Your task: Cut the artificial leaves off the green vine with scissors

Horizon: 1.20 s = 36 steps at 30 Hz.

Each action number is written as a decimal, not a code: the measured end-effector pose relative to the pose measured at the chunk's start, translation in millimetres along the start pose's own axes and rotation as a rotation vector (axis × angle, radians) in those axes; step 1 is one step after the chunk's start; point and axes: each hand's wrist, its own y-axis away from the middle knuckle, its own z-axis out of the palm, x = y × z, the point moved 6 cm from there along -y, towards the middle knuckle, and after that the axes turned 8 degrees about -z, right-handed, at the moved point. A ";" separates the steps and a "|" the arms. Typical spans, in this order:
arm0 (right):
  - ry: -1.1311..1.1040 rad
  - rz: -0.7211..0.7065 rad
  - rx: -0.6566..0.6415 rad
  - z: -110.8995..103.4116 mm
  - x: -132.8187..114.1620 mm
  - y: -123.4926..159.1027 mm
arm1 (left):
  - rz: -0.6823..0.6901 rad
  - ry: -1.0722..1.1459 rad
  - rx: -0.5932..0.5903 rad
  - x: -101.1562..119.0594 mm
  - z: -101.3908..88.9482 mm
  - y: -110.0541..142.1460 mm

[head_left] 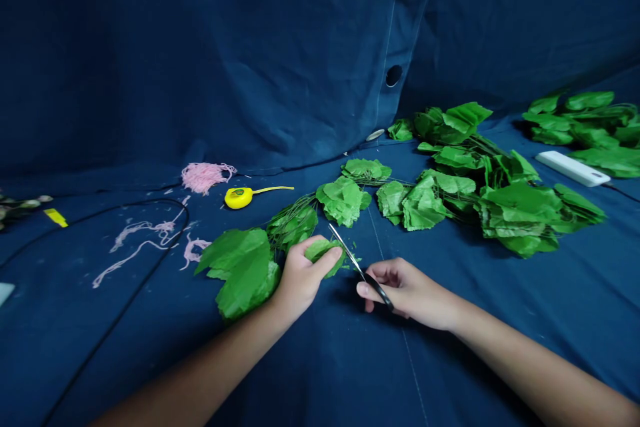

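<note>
My left hand [300,273] is closed around a small green artificial leaf [324,250], pinching it between thumb and fingers. A larger bunch of green leaves [243,270] lies just left of that hand. My right hand [407,290] grips black-handled scissors [357,267], whose metal blades point up and left and meet the pinched leaf. Everything rests on a dark blue cloth [320,360].
More green leaf garlands [450,193] spread to the right, another pile [590,123] at far right beside a white power bank [573,168]. A yellow tape measure [240,197], pink thread scraps [203,175] and a black cable [150,260] lie to the left.
</note>
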 end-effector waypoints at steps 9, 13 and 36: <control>0.007 0.000 0.006 -1.3 1.7 -0.2 | 0.006 -0.001 -0.003 0.1 0.3 0.2; 0.016 0.012 0.001 -0.9 1.9 -0.2 | 0.000 -0.008 0.005 1.7 0.6 0.7; 0.022 0.031 -0.003 -1.0 6.5 -0.9 | -0.009 0.009 0.012 -0.6 0.7 0.7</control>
